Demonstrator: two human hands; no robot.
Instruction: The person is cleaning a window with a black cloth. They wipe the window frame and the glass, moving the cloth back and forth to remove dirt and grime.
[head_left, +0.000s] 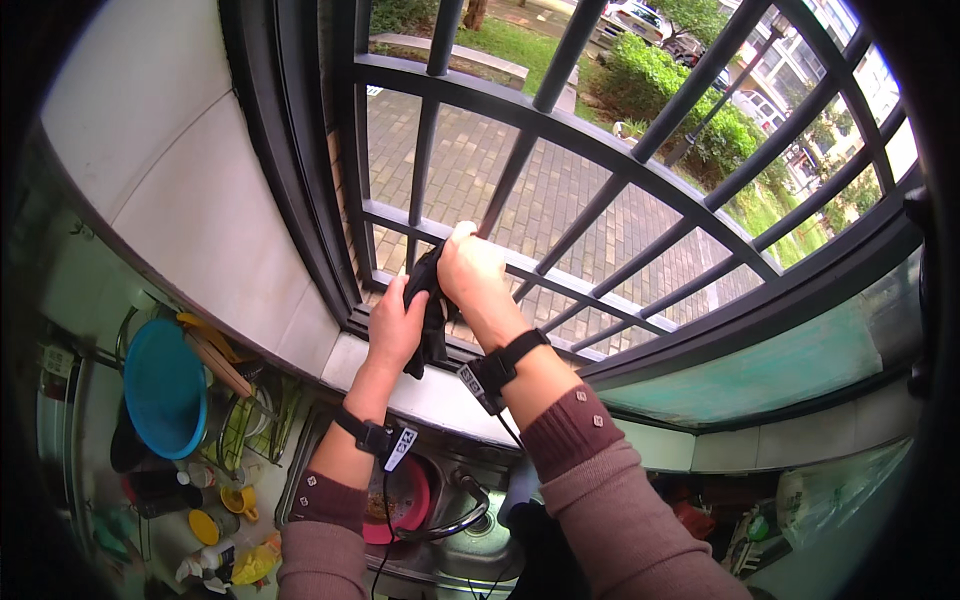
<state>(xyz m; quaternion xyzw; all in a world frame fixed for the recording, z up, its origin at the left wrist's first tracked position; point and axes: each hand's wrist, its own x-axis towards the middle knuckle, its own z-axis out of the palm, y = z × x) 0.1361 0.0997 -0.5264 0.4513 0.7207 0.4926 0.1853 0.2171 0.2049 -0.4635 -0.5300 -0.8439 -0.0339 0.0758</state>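
Observation:
Both my hands reach out over the sink to the window, where a dark metal security grille (577, 127) spans the opening. A black cloth (429, 330) hangs between the hands, bunched near a lower rail. My left hand (395, 322) grips the cloth from its left side, thumb toward me. Just right of it and higher, my right hand (472, 262) is closed on the upper part of the cloth, beside the rail and an upright bar. The fingers of the right hand are partly hidden behind its back. Each wrist carries a strapped sensor with a cable.
Below is a steel sink (480, 559) with a curved faucet (472, 510) and a pink basin (409, 495). Leftward stand a blue basin (165, 390), a dish rack (236, 439) and yellow cups (240, 502). A plastic bag (832, 487) lies at right. Tiled wall (187, 180) borders the window.

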